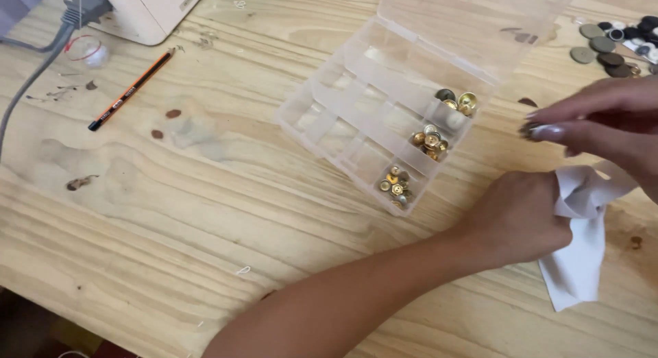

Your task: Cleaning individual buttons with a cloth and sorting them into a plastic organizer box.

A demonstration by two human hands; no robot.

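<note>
Left hand [517,217]: closed in a fist around a bunched white cloth [581,252], evidently pinning it to the wooden table [205,193]; right hand [603,128] hovered just above, fingertips pinched together (whether on anything, too small to tell). Beside them: a clear compartment box [373,111], lid open for access, gold buttons [432,140] sorted in three cells; dark buttons [613,46] loose beyond; pencil [130,90] well apart.

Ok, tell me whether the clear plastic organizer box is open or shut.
Open. The clear organizer box has its lid swung back, leaving the compartments uncovered, with gold buttons exposed in three of them.
</note>
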